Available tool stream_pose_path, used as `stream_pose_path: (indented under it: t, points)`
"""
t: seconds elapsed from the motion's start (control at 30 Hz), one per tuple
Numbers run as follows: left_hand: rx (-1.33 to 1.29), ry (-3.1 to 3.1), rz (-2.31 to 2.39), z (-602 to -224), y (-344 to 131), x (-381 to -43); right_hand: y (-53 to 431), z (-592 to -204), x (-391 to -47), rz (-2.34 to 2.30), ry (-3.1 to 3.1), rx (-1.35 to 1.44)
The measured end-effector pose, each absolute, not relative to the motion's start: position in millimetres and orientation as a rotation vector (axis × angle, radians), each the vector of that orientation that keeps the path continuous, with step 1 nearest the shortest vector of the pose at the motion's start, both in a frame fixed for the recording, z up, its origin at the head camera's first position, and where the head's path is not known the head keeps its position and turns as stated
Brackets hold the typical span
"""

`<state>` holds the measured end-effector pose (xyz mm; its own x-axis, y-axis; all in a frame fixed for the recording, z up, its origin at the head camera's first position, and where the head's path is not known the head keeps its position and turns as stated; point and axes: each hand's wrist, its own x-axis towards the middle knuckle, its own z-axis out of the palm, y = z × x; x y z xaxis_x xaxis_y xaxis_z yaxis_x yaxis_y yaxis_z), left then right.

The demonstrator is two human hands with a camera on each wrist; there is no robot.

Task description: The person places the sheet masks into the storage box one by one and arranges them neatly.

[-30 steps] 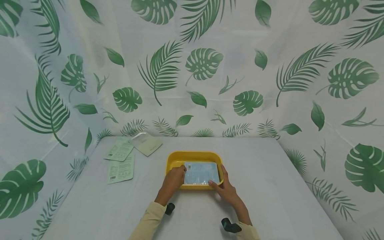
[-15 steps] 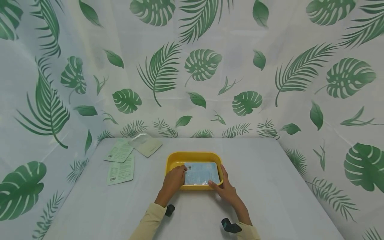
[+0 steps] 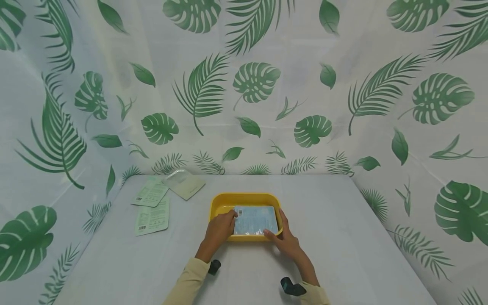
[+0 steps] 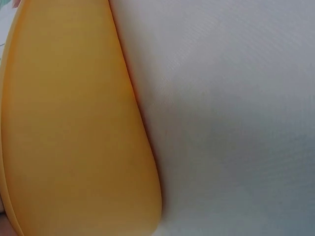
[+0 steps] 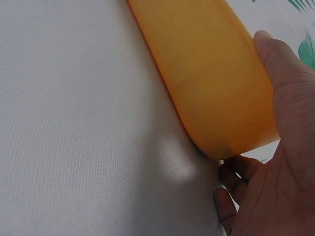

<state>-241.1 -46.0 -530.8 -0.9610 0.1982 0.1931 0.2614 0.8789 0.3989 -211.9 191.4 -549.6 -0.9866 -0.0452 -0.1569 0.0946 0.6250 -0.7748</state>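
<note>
We see a light blue, flat rectangular packet with a glossy film surface [image 3: 255,220] lying in the right part of a yellow, rounded-corner plastic tray [image 3: 245,195]. Its long axis runs left to right, the same way as the tray's, and a strip of bare tray floor shows off its left end.

The relation that matters most, we judge, is that short left edge: the left hand [image 3: 221,228] reaches over the tray's near side and meets the packet there, so the packet lies directly to the right of its grip. We cannot tell whether those fingers pinch the packet or only touch it.

The right hand [image 3: 287,242] holds the tray's near right corner, thumb over the near rim beside the packet's corner and fingers around the outside; the right wrist view shows them bent against the tray's base. Its grip is thus on the tray, as far as we can see.

Farther out on the white-covered table [image 3: 350,254], well left of the tray, we find two pale green flat sachets [image 3: 154,214] and a cream packet with a clear end [image 3: 187,185].
</note>
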Motion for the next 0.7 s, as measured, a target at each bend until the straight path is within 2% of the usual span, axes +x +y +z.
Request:
stream_pose_path:
  t: [0.7]
  points:
    - [-0.335, -2.874, -0.664, -529.5, -45.6, -240.0, 190.7, -546.8, -211.1, -1.267, 2.698, 0.047]
